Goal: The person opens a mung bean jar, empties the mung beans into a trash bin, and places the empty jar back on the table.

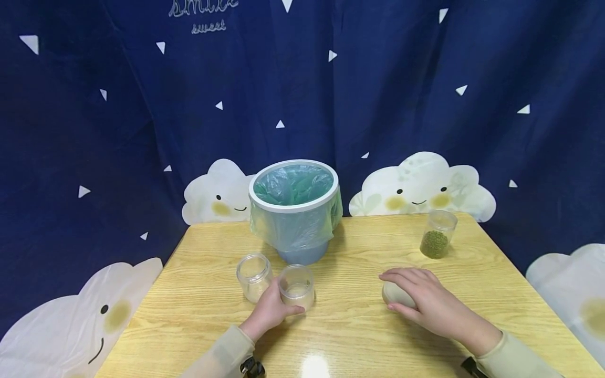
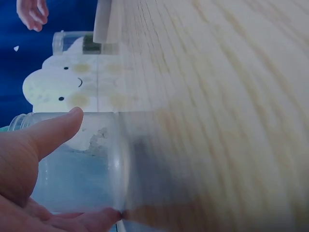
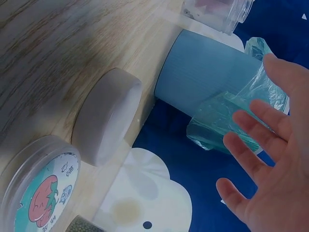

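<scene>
My left hand (image 1: 270, 311) grips a clear plastic jar (image 1: 302, 300) standing on the table, with thumb and fingers around its side. A few small bits show inside it. Just left of that hand is a second clear jar (image 1: 250, 270), threaded at its mouth. My right hand (image 3: 273, 145) hovers with its fingers spread apart, over a white shallow round piece (image 3: 104, 123) that looks like a lid or dish. Near it in the right wrist view lies a round lid with a tomato picture (image 3: 46, 198); my right hand hides this lid in the head view.
A blue bin (image 1: 304, 254) lined with a green plastic bag (image 1: 293, 186) stands at the back, behind the jars. At the back right is a clear jar of green beans (image 1: 434, 244). A blue curtain (image 1: 302, 79) hangs behind the wooden table (image 1: 350, 336).
</scene>
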A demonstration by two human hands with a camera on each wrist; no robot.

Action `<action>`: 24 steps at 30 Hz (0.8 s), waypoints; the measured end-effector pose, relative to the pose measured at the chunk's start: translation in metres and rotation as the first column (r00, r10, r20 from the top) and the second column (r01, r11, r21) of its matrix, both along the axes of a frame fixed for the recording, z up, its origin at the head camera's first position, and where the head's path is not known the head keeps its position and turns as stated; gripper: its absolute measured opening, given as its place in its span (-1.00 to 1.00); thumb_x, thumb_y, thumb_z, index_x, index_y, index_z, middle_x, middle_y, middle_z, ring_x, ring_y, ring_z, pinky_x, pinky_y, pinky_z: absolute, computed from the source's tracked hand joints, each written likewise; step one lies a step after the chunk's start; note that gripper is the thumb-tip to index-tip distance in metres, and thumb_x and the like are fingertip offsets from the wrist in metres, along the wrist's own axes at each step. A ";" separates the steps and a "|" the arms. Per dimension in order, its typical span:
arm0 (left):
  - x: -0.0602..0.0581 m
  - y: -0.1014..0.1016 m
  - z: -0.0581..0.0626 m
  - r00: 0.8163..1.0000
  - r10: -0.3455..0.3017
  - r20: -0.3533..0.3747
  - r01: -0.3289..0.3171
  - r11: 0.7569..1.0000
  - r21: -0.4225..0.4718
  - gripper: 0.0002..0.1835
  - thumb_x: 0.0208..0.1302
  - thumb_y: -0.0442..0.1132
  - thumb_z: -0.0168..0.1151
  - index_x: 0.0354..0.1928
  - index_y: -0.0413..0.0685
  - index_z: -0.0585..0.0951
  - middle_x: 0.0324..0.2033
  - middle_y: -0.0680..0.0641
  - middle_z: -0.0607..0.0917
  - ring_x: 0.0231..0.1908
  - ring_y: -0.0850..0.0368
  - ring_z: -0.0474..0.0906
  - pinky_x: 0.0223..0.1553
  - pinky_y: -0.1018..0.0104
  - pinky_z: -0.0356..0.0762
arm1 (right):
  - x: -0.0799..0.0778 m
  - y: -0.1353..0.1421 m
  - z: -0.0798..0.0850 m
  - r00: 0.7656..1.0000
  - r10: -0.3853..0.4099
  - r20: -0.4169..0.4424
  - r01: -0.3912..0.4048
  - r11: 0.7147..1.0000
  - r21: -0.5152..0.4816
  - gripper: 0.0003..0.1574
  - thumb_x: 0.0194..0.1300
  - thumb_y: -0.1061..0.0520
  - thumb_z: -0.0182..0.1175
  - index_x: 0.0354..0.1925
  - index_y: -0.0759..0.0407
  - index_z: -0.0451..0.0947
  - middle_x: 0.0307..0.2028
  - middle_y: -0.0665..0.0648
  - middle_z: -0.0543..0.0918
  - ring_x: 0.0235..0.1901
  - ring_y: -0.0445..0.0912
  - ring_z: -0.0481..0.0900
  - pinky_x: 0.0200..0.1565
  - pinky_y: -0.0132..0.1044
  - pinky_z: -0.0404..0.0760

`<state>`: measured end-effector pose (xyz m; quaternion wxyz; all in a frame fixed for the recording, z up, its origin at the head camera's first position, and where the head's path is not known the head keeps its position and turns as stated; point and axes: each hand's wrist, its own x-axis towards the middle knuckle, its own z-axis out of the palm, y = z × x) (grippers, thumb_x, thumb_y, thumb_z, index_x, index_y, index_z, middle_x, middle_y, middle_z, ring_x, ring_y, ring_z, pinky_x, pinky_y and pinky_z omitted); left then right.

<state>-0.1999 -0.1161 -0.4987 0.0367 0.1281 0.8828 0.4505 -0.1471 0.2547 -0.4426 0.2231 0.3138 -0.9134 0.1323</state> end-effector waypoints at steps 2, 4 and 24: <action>0.000 0.000 0.000 1.000 -0.005 0.013 0.005 1.000 -0.003 0.14 -0.07 -0.29 0.68 0.48 -0.46 0.15 0.31 -0.54 0.44 0.34 -0.46 0.40 0.38 -0.27 0.33 | 0.000 0.000 0.000 1.000 -0.004 0.004 0.004 1.000 0.003 -0.35 0.22 -0.09 0.48 0.24 -0.06 0.56 0.17 -0.08 0.64 0.17 -0.05 0.59 0.13 0.04 0.42; 0.000 0.000 0.001 1.000 -0.017 0.020 0.017 1.000 -0.001 0.17 -0.08 -0.30 0.68 0.49 -0.46 0.13 0.32 -0.56 0.42 0.35 -0.47 0.37 0.40 -0.28 0.30 | 0.001 0.001 -0.001 1.000 -0.009 0.011 0.009 1.000 0.005 -0.35 0.22 -0.09 0.48 0.24 -0.06 0.56 0.18 -0.08 0.64 0.17 -0.05 0.59 0.13 0.05 0.43; 0.027 -0.019 0.033 0.997 -0.082 0.005 0.082 0.981 -0.178 -0.10 0.18 -0.09 0.54 0.38 -0.44 0.30 0.17 -0.46 0.59 0.15 -0.41 0.56 0.17 -0.31 0.52 | 0.001 0.005 -0.003 0.998 -0.029 0.051 0.029 1.000 0.005 -0.36 0.23 -0.09 0.48 0.24 -0.12 0.55 0.18 -0.11 0.63 0.16 -0.06 0.59 0.13 0.09 0.43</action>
